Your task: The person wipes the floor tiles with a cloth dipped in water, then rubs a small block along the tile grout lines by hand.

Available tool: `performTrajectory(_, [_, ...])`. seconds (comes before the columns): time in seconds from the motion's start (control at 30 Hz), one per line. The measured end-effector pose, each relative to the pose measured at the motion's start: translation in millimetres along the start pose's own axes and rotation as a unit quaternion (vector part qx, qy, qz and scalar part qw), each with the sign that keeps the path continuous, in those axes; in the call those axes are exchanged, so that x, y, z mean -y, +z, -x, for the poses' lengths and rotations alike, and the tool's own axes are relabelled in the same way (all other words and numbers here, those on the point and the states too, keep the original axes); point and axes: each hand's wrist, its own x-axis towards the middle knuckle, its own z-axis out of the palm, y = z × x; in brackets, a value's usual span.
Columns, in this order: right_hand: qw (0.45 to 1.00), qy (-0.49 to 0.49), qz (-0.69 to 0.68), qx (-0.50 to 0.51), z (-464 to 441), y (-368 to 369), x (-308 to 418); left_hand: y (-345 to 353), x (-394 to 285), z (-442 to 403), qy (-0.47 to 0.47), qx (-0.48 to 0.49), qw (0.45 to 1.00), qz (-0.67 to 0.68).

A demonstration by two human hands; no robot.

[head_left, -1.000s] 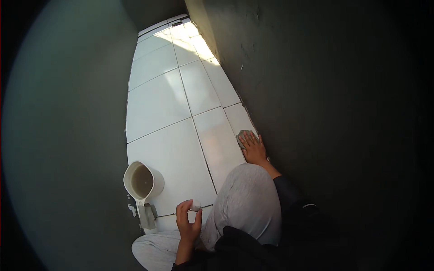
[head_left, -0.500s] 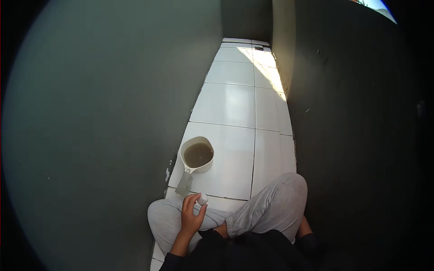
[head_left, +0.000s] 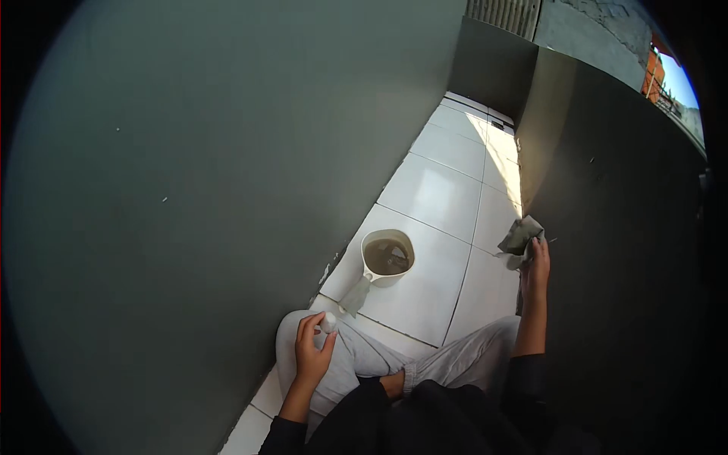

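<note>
Floor [head_left: 428, 299] looks mostly clean; flecks [head_left: 326, 272] remain, left edge. Right hand [head_left: 538, 267] grips grey sheet [head_left: 522, 235], right edge; left hand [head_left: 311, 353] pinches white lump [head_left: 329, 323].

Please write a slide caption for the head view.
Left hand holds a small white object; right hand holds a grey, cloth-like piece.

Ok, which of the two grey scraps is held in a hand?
The crumpled scrap gripped in the right hand. The other scrap is at the handle of the cup, with no hand on it.
</note>
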Motion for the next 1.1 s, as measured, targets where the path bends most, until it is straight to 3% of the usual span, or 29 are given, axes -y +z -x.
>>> performTrajectory(0.07, [0.986, 0.061, -0.15, 0.034, 6.3, 29.9, -27.5, 0.3, 2.2, -3.6, -0.006, -0.007, 1.0, 0.008])
performTrajectory(0.2, [0.861, 0.211, -0.428, 0.175, 41.5, 69.2, -90.7, -0.4, 6.6, -18.7, -0.021, 0.017, 1.0, 0.006])
performTrajectory(0.27, [0.878, 0.251, -0.388, 0.125, 69.5, 94.9, -119.9, 0.7, 6.0, -31.6, -0.004, 0.034, 0.999, 0.007])
performTrajectory(0.33, [0.859, 0.355, -0.363, 0.063, 105.2, 127.2, -128.6, 2.1, 4.0, -48.7, 0.023, 0.046, 0.999, -0.008])
performTrajectory(0.47, [0.873, 0.42, -0.209, 0.133, 151.7, 163.9, -145.8, 1.2, -8.9, -83.2, 0.048, 0.106, 0.993, -0.004])
performTrajectory(0.53, [0.904, 0.378, -0.126, 0.155, 157.8, 169.2, -141.0, 4.9, -8.9, -98.9, 0.057, 0.138, 0.988, 0.041])
performTrajectory(0.73, [0.94, 0.297, -0.105, 0.129, 139.7, 184.7, -85.9, 7.0, -29.0, -134.2, 0.069, 0.184, 0.98, 0.042])
performTrajectory(0.77, [0.938, 0.308, -0.01, 0.157, 134.7, 190.2, -74.9, 5.6, -30.7, -136.9, 0.059, 0.187, 0.979, 0.049])
performTrajectory(0.8, [0.94, 0.302, -0.01, 0.157, 133.3, 198.3, -72.4, 3.9, -31.0, -138.4, 0.064, 0.187, 0.979, 0.051])
performTrajectory(0.87, [0.928, 0.262, 0.086, 0.25, 135.7, 221.8, -72.9, -0.7, -27.7, -135.5, 0.067, 0.152, 0.985, 0.039])
performTrajectory(0.93, [0.913, 0.241, 0.064, 0.324, 140.1, 239.4, -81.1, -2.3, -21.0, -134.3, 0.078, 0.114, 0.99, 0.036])
performTrajectory(1.0, [0.905, 0.269, 0.001, 0.33, 147.8, 248.4, -84.7, -9.1, -24.5, -133.6, 0.134, 0.081, 0.986, -0.048])
performTrajectory(1.1, [0.894, 0.294, -0.021, 0.338, 152.1, 243.0, -94.2, -17.0, -35.9, -122.3, 0.117, 0.059, 0.987, -0.087])
